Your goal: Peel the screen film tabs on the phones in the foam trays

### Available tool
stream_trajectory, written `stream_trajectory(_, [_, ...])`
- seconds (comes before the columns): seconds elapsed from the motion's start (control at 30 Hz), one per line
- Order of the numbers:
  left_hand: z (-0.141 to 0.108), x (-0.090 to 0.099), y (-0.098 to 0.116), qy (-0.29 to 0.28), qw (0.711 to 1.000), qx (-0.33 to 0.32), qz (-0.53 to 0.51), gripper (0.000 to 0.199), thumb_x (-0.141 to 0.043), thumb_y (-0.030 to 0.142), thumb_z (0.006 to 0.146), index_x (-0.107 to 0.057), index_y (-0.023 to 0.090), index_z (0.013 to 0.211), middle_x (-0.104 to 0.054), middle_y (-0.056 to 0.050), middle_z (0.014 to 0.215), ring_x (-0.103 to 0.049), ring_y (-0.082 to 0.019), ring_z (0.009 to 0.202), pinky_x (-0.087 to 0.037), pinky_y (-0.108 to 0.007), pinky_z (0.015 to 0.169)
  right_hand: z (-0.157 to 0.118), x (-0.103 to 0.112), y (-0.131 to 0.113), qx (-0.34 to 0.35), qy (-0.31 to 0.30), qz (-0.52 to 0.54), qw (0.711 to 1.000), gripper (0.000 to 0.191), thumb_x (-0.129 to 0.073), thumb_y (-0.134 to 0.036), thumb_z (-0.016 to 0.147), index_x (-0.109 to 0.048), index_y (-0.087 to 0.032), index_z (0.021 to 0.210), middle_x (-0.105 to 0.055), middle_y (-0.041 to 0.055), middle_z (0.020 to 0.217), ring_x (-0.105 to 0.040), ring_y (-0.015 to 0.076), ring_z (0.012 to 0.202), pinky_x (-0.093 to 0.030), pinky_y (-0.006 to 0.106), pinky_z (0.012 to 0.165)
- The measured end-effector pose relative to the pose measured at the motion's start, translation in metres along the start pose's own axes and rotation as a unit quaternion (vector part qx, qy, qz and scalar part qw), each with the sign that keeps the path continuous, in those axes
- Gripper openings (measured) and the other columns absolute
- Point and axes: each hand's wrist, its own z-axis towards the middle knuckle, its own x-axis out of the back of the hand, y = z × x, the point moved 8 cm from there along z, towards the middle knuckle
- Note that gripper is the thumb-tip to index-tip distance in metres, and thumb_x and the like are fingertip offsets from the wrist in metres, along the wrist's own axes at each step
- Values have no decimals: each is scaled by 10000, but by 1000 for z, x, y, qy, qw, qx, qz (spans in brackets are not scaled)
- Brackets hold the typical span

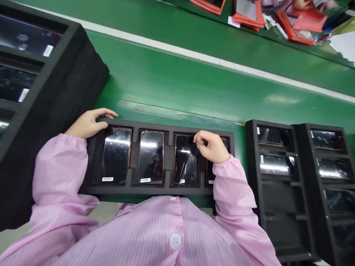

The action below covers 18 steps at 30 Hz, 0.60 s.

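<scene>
A black foam tray [158, 190] lies crosswise in front of me, with several dark-screened phones in its slots. The fingers of my left hand [88, 123] are stretched along the tray's far left corner, the thumb apart from them, by the leftmost phone [116, 155]. My right hand [212, 146] pinches the upper corner of a clear film [190, 162], which is lifted off the third phone [180, 155] at a slant. The second phone [151, 155] lies flat with a white label at its lower end. My right hand and sleeve partly cover the rightmost phone [210, 173].
A tall stack of black foam trays [63, 81] stands at left, phones in its top one. At right are two more black trays [285, 199] [318, 184] holding phones. Beyond the green bench [172, 81] with its pale strip lie red pouches [249, 18] and scraps.
</scene>
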Motion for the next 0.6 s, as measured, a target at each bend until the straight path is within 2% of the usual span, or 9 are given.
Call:
stream_trajectory(0.13, [-1,0,0,0,1000,5,-1,504,-482,305,653,-652,133,1095,-632,-59,990,-586,-246,984,-412,-358,970,-1,6,-5,0,17,-38,999,184,-468,-39,652,-420,-215,681,-586,10,709,-521,166,690,-394,288,674])
stream_trajectory(0.2, [-1,0,0,0,1000,8,-2,499,-479,305,653,-652,139,1091,-634,-52,974,-584,-237,966,-419,-341,949,-1,0,-13,18,4,-60,998,179,-503,-49,655,-495,-206,741,-603,6,727,-514,164,687,-379,301,696])
stream_trajectory(0.3, [0,0,1,-4,1000,8,1,500,-472,305,654,-649,138,1092,-633,-52,963,-582,-237,957,-418,-333,926,-4,-23,-33,65,-52,-64,994,246,-550,-71,709,-588,-200,915,-649,-1,766,-542,163,715,-366,319,748])
stream_trajectory(0.4, [0,-1,0,-11,1000,6,2,506,-467,310,658,-641,131,1098,-625,-60,973,-580,-248,980,-401,-348,946,-10,-50,-52,104,-111,-38,988,357,-549,-88,775,-598,-197,1112,-671,-5,756,-552,161,719,-372,313,738])
stream_trajectory(0.5, [1,-2,-2,-15,1000,5,6,499,-466,308,668,-636,139,1105,-621,-54,973,-580,-249,978,-394,-352,955,-18,-74,-64,135,-174,4,975,344,-549,-89,800,-620,-186,1123,-681,-9,745,-530,159,697,-392,302,711])
stream_trajectory(0.6, [1,-2,-5,-15,1000,9,8,495,-470,306,670,-634,153,1111,-623,-45,963,-585,-249,958,-401,-346,934,-24,-89,-65,140,-222,55,963,293,-589,-112,815,-645,-173,1095,-679,-13,735,-507,156,689,-419,290,705])
